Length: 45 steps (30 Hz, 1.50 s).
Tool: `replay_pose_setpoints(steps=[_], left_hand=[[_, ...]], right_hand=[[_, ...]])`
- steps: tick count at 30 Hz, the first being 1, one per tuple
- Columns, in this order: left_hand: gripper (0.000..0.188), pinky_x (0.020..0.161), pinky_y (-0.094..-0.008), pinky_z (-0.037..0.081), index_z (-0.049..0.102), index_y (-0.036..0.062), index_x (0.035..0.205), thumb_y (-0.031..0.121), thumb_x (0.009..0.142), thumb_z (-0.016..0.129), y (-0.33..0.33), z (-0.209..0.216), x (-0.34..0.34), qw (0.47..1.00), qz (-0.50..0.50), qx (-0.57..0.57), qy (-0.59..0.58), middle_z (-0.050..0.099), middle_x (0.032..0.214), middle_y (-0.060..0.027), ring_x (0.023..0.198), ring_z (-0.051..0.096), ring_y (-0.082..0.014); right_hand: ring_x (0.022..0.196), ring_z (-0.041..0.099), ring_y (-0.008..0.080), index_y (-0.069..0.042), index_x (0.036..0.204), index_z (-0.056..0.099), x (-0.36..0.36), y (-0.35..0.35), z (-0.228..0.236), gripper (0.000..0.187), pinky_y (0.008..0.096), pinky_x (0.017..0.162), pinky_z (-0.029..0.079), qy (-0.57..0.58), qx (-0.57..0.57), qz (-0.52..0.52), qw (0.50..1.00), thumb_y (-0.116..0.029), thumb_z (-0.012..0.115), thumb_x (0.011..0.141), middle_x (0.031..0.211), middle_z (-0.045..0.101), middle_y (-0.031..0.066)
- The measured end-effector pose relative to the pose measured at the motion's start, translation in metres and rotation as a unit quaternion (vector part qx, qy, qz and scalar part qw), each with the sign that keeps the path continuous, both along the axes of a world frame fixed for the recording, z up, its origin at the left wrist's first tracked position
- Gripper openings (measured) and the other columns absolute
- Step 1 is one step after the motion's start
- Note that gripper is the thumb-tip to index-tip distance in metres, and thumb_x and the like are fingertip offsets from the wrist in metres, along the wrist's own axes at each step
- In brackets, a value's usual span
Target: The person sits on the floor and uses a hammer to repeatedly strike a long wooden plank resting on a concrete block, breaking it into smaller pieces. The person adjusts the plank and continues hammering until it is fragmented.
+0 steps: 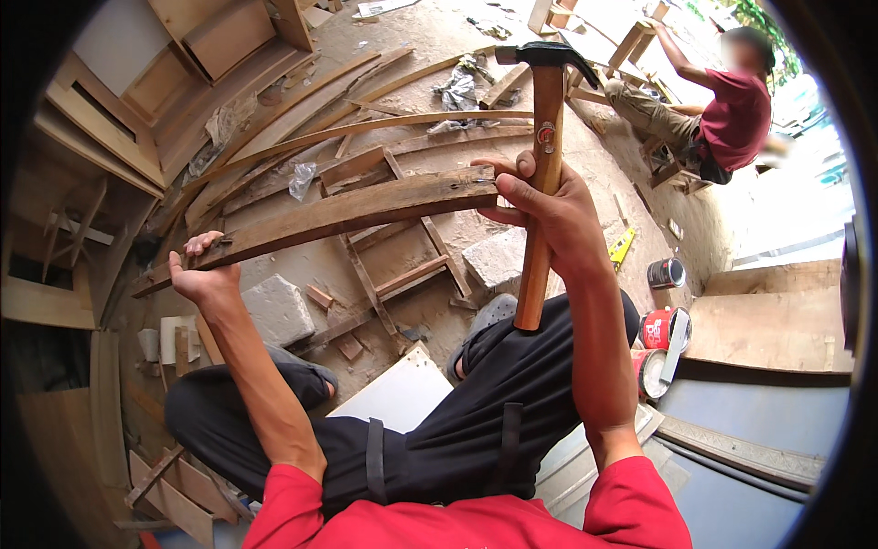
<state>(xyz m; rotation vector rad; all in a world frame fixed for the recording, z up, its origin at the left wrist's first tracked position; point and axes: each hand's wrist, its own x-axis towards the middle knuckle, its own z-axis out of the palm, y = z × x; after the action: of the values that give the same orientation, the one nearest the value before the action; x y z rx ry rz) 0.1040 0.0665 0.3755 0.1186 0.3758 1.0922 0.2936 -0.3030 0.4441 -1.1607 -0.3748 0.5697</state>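
A long brown wooden plank (347,209) is held up across my lap, tilted with its right end higher. My left hand (208,271) wraps round the plank near its left end. In my right hand (556,212) is a claw hammer (546,101), its wooden handle upright and its black head at the top. Fingers of the same hand touch the plank's right end, where a dark knot or hole shows. Below the plank a wooden ladder-like frame (428,274) lies on the ground, with white blocks (277,309) beside it.
Long wood strips (302,139) lie beyond the frame. Wooden cabinets (146,91) stand at left. Paint cans (654,331) and a yellow tool (623,247) are at right. A person in a red shirt (737,114) sits working at the far right. A white board (393,392) lies between my legs.
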Motion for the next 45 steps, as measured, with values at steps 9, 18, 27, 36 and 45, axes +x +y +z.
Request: replay_pose_setpoints(steps=[9, 18, 27, 36, 45], left_hand=[[0.038, 0.057, -0.0313, 0.039, 0.039, 0.0105, 0.074, 0.04, 0.097, 0.039, -0.001, -0.009, 0.011, 0.998, -0.035, 0.027, -0.043, 0.037, 0.064, 0.0003, 0.057, 0.04, -0.0151], [0.04, 0.054, -0.029, 0.039, 0.038, 0.0124, 0.074, 0.045, 0.097, 0.039, -0.009, -0.015, 0.021, 0.998, -0.028, 0.03, -0.038, 0.035, 0.062, 0.0027, 0.053, 0.04, -0.012], [0.041, 0.054, -0.029, 0.04, 0.041, 0.0123, 0.078, 0.048, 0.098, 0.039, -0.003, -0.023, 0.018, 0.998, -0.021, 0.031, -0.047, 0.035, 0.062, 0.0041, 0.052, 0.04, -0.0107], [0.044, 0.053, -0.0285, 0.04, 0.044, 0.0122, 0.079, 0.053, 0.096, 0.042, -0.004, -0.027, 0.018, 0.995, -0.035, 0.042, -0.085, 0.036, 0.06, 0.0045, 0.049, 0.04, -0.0106], [0.05, 0.054, -0.0278, 0.042, 0.05, 0.0135, 0.082, 0.062, 0.092, 0.048, -0.01, -0.032, 0.027, 0.997, -0.021, 0.054, -0.049, 0.042, 0.06, 0.0045, 0.052, 0.043, -0.0108]], right_hand=[[0.099, 0.067, 0.0244, -0.006, 0.095, 0.047, 0.005, -0.012, -0.005, 0.02, 0.0366, 0.08, 0.062, -0.017, -0.027, -0.001, 0.999, -0.003, 0.066, 0.088, 0.117, 0.061, 0.0232], [0.095, 0.068, 0.028, -0.002, 0.097, 0.045, 0.006, -0.015, -0.012, 0.025, 0.0377, 0.081, 0.062, 0.008, -0.063, -0.027, 0.998, 0.003, 0.065, 0.083, 0.112, 0.062, 0.0253], [0.098, 0.068, 0.0296, -0.006, 0.099, 0.046, 0.006, -0.011, -0.017, 0.027, 0.0384, 0.082, 0.062, -0.006, -0.088, -0.02, 0.996, -0.002, 0.067, 0.082, 0.115, 0.061, 0.0257], [0.089, 0.069, 0.0228, -0.002, 0.097, 0.046, 0.007, -0.01, -0.018, 0.029, 0.034, 0.079, 0.061, -0.014, -0.115, -0.02, 0.993, 0.0, 0.07, 0.081, 0.108, 0.065, 0.0225], [0.085, 0.068, 0.0197, 0.002, 0.107, 0.051, 0.013, -0.011, -0.04, 0.034, 0.0312, 0.078, 0.059, -0.034, -0.177, -0.037, 0.983, -0.003, 0.072, 0.081, 0.109, 0.065, 0.019]])
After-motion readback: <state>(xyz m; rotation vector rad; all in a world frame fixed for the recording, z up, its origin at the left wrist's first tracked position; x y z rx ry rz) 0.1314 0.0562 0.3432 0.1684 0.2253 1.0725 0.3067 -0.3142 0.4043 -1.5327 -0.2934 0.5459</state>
